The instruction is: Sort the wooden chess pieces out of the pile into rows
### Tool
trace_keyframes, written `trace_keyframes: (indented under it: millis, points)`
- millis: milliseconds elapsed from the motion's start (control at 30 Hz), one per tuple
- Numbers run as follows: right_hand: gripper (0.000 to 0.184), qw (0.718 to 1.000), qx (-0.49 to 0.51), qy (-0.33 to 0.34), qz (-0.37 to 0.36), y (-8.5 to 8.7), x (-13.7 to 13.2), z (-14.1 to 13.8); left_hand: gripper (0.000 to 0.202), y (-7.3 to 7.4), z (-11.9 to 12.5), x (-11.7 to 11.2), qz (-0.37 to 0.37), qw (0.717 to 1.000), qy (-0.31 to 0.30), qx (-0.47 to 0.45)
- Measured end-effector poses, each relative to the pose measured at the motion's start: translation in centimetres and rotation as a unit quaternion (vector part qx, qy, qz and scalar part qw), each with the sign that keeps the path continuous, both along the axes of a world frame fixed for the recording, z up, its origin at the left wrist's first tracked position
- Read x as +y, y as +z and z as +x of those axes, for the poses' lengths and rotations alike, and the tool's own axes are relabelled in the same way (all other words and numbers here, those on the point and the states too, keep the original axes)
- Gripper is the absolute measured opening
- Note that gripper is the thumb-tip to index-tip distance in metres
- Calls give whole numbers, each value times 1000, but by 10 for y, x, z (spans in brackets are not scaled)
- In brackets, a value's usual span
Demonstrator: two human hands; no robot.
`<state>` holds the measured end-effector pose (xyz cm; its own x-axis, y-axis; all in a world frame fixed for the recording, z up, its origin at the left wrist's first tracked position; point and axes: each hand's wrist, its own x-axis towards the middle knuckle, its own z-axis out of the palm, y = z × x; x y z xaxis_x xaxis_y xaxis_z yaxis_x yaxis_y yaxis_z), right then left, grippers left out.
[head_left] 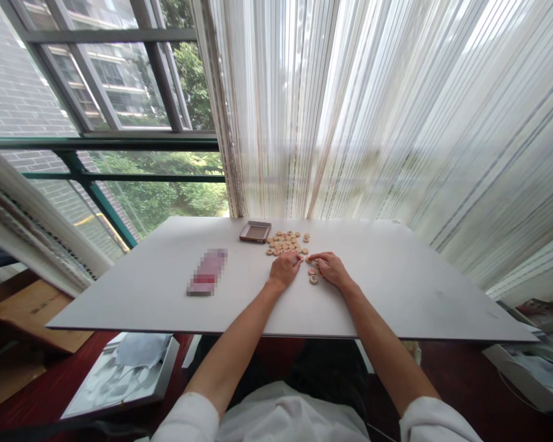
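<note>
Round wooden Chinese chess pieces [286, 240] lie in a cluster on the white table [396, 282]. Just in front of the cluster, my left hand [284, 268] is closed, thumb and fingertips together around what looks like a pale piece, mostly hidden. Close to its right, my right hand [330, 269] has its index finger stretched out, the tip touching a single chess piece [308, 259]. Its other fingers are bent and partly hidden. Below that hand, a piece with red marking [312, 271] and one with dark marking [313, 279] lie close together.
A shallow open box [255, 232] sits left of the cluster. Farther left lies a pinkish, blurred-out flat object [207, 272]. Curtains [350, 123] hang behind the table's far edge. Cardboard boxes [32, 310] and a white box [124, 371] stand lower, at the left.
</note>
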<state>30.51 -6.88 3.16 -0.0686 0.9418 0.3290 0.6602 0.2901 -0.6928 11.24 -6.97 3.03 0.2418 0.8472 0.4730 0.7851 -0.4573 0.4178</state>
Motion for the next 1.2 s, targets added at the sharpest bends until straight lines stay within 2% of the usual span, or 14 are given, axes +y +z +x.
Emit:
trace_keyframes:
  millis: [467,900,1200]
  points:
    - [35,1000,-3,-6,-3,0,0,1,14,5,0,-5,-7,1000,-13,7]
    - [36,1000,4,-16,-5,1,1,1,16,2,1,-4,3,1000,-4,5]
    - [38,999,40,-22,-1,0,4,5,17,1,-2,-5,-6,999,2,-54]
